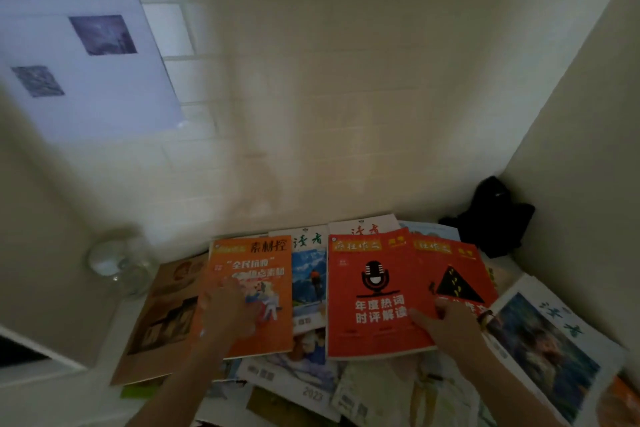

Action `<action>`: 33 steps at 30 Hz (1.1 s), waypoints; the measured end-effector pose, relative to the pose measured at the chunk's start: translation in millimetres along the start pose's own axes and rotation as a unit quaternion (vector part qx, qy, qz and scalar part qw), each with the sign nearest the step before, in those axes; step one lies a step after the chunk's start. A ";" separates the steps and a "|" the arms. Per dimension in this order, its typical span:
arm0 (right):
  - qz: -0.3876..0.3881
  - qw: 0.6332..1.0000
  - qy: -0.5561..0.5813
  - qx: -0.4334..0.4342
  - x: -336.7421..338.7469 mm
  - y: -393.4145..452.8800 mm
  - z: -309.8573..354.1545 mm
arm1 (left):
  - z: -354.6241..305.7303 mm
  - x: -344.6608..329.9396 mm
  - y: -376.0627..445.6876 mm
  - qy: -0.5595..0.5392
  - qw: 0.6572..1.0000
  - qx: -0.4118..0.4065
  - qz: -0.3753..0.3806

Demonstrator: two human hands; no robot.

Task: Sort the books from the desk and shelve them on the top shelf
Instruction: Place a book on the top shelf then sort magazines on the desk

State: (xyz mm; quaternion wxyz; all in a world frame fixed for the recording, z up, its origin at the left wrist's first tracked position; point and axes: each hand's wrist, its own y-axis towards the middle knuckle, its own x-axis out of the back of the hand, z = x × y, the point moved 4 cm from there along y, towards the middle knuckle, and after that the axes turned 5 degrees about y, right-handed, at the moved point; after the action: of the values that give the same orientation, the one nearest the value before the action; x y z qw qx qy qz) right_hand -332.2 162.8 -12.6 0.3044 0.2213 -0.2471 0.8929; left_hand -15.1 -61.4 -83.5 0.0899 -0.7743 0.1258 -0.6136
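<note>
A dim corner is shown, enclosed by a pale tiled wall (pixel 346 97) at the back and a plain side wall (pixel 581 135) at the right. A white poster (pixel 79 55) bearing two small dark pictures is fixed to the upper left of the wall. A clear glass vessel (pixel 119 262) is seen blurred at the left, against the wall. A black object (pixel 491 215), indistinct in form, is lodged in the far right corner. A white ledge (pixel 38 357) is partly visible at the lower left. Lighting is weak and yellowish.
</note>
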 end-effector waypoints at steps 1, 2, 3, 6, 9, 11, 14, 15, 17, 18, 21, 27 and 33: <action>0.002 1.000 -0.009 0.015 -5.7 1.8 7.1 | 16.8 -1.7 4.3 0.022 0.999 0.021 0.023; 0.007 0.999 -0.013 0.030 -13.0 2.5 15.4 | 32.9 -8.6 10.7 0.034 0.998 0.041 0.036; 0.013 0.999 -0.013 0.040 -21.1 2.4 22.4 | 40.6 -9.0 11.7 0.039 0.997 0.052 0.034; 0.028 0.999 -0.005 0.047 -44.8 4.2 30.9 | 48.8 3.5 1.3 0.010 0.998 0.061 0.031; 0.043 0.999 -0.021 0.024 -56.0 7.1 28.5 | 51.1 22.3 -7.8 -0.100 0.994 0.022 0.036; 0.049 0.998 -0.038 0.008 -55.7 8.5 24.0 | 51.1 42.5 -17.6 -0.188 0.982 -0.017 0.013; 0.065 0.997 -0.051 0.005 -62.1 6.8 21.8 | 46.0 83.4 -36.1 -0.277 0.957 -0.072 -0.042; 0.064 0.996 -0.058 0.010 -65.5 6.1 22.0 | 40.5 98.6 -43.7 -0.313 0.945 -0.079 -0.060; 0.059 0.996 -0.065 0.023 -69.4 0.9 23.6 | 30.7 118.0 -50.8 -0.371 0.923 -0.072 -0.074; 0.052 0.996 -0.073 0.029 -68.9 -2.1 24.3 | 24.0 121.7 -52.8 -0.412 0.907 -0.064 -0.055; -0.001 0.994 -0.096 0.061 -56.3 -1.9 18.3 | -12.1 99.2 -63.5 -0.549 0.827 -0.015 0.118; -0.119 0.988 -0.073 0.063 10.7 -0.6 -7.0 | -58.0 2.1 -63.5 -0.293 0.952 -0.048 0.075; -0.189 0.971 -0.138 0.047 87.7 -5.1 -49.8 | -117.4 14.4 -74.8 0.007 0.981 -0.148 -0.129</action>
State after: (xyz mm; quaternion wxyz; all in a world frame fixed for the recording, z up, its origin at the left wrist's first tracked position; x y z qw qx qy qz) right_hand -404.0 233.2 -2.1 0.4195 0.3992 -0.1984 0.7908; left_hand -120.0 7.2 -21.1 -0.1061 -0.7845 0.1148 -0.6001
